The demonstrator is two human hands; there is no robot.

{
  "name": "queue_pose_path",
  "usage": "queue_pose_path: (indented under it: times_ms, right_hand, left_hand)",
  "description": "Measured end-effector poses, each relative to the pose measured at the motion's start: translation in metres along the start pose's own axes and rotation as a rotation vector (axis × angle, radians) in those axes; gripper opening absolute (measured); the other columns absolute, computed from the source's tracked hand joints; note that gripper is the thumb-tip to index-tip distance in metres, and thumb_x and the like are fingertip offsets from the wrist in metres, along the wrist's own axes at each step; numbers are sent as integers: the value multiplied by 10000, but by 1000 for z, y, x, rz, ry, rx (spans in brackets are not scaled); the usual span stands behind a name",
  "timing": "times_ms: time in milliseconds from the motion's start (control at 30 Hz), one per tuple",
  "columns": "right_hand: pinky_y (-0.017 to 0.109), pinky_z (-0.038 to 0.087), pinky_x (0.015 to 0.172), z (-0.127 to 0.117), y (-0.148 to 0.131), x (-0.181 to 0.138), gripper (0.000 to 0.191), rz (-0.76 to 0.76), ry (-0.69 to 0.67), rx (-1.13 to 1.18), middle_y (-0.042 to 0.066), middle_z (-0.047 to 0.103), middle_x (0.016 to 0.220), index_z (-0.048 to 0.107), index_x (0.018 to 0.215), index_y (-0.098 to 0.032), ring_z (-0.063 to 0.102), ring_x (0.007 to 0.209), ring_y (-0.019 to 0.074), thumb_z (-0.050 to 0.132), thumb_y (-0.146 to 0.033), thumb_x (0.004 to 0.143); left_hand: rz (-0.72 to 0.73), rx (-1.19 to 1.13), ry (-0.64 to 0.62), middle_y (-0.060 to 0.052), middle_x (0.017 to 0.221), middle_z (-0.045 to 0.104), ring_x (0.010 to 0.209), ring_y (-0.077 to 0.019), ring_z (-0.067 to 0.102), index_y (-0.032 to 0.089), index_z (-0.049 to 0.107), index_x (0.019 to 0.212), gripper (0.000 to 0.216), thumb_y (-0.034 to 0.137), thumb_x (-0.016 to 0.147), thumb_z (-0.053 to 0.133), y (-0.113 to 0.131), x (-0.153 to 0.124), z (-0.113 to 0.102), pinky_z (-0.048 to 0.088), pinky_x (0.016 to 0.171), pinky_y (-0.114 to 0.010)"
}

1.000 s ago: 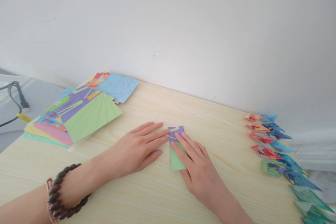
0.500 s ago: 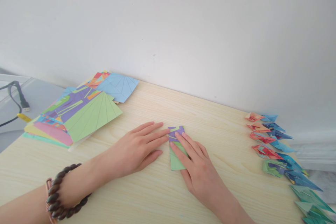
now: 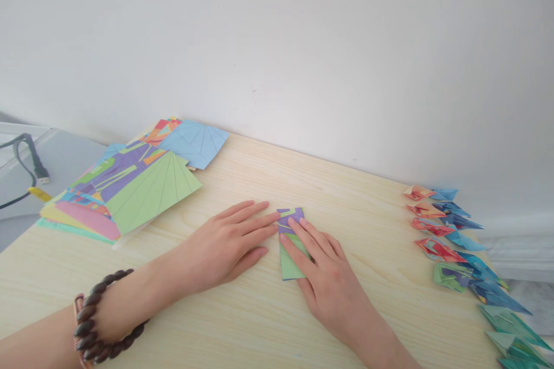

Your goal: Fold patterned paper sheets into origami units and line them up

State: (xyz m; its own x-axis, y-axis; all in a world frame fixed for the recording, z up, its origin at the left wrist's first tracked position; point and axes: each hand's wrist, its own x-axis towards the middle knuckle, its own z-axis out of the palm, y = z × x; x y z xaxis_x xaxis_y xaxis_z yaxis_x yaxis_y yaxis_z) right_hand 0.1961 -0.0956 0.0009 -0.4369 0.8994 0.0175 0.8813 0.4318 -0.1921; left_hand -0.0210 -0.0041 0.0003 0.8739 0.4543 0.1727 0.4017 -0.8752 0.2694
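A small folded piece of origami paper [image 3: 291,262], green below with a purple patterned top, lies flat on the wooden table [image 3: 242,323]. My right hand [image 3: 326,271] rests over its right side, fingers stretched out and pressing on the paper, the thumb low by its bottom edge. My left hand [image 3: 236,239] lies flat to the left with fingers extended. Its longest fingertips reach the paper's upper left edge; whether they press on it I cannot tell. Neither hand grips anything.
At the left lies a pile of coloured patterned paper sheets [image 3: 151,193], with a blue sheet [image 3: 194,144] behind. Several folded paper pieces [image 3: 437,251] line the table's right side. A black USB cable [image 3: 41,173] lies at far left. A white wall [image 3: 303,57] rises behind the table.
Both hands and the folded paper stay in practically the same place. The left wrist with its bead bracelet has shifted very slightly to the left.
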Motion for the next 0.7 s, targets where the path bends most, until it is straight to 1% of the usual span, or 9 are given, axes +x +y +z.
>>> queue_pose_path:
  times_ms: [133, 333, 500, 700]
  right_hand:
    - [432, 282, 1041, 0, 0, 0, 533, 5, 2, -3, 49, 233, 1479, 330, 1380, -227, 156, 1367, 211, 402, -153, 857]
    - [434, 293, 1032, 0, 0, -1, 531, 9, 12, -1, 47, 251, 1473, 331, 1379, -239, 191, 1357, 222, 419, -182, 858]
    - [434, 291, 1031, 0, 0, 0, 527, 4, 18, 6, 51, 256, 1471, 345, 1372, -236, 188, 1357, 217, 420, -172, 854]
    - [439, 286, 1033, 1, 0, 1, 535, 0, 23, 3, 50, 240, 1477, 339, 1376, -233, 177, 1360, 216, 412, -164, 850]
  left_hand:
    - [-1, 9, -11, 2, 1392, 406, 1314, -235, 316, 234, 410, 1324, 420, 302, 910, 419, 0, 0, 1, 294, 1091, -441]
    - [-12, 5, 8, 6, 1379, 426, 1310, -225, 325, 239, 405, 1326, 424, 308, 907, 423, 0, 1, 1, 291, 1096, -435]
    - [-11, 10, 1, 15, 1377, 429, 1308, -225, 328, 246, 434, 1303, 400, 305, 908, 420, 1, 1, 0, 299, 1092, -435]
    - [-12, 33, -17, 25, 1390, 410, 1312, -221, 321, 245, 432, 1305, 397, 305, 913, 407, 1, 0, 1, 301, 1091, -435]
